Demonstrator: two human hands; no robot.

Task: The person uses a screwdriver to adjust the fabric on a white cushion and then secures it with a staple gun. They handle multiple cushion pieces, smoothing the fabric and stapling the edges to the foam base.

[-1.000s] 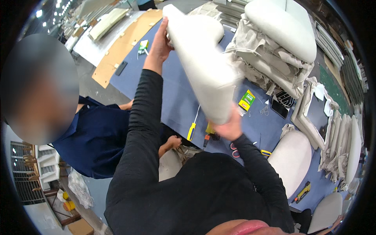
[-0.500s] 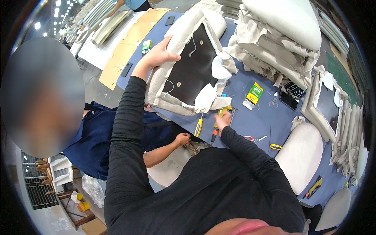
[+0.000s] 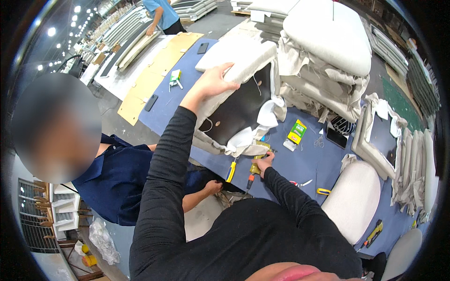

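Observation:
My left hand (image 3: pixel 212 86) grips the upper left edge of a beige upholstered chair cushion (image 3: pixel 236 70), its thumb over the rim. The cushion stands tilted, with its black underside (image 3: pixel 239 110) turned toward me and loose fabric and white padding along the near and right edges. My right hand (image 3: pixel 265 161) is wrapped round a yellow staple gun (image 3: pixel 257 164) lying low by the cushion's near corner; an orange-and-black fitting shows at its end. A yellow-handled screwdriver (image 3: pixel 231 172) lies just left of the gun. Scissors (image 3: pixel 302 183) rest right of my right forearm.
A tall stack of beige cushions (image 3: pixel 323 70) rises at the back right. On the blue table (image 3: pixel 300 124) lie a green-yellow box (image 3: pixel 296 133), a phone (image 3: pixel 336 136) and a rounded cushion (image 3: pixel 354 201). A co-worker in dark blue (image 3: pixel 117 182) sits close on my left.
My left hand has moved rightward with the cushion's top edge, and the cushion is tilted up more steeply. My right hand stays on the staple gun. The whole view has shifted slightly.

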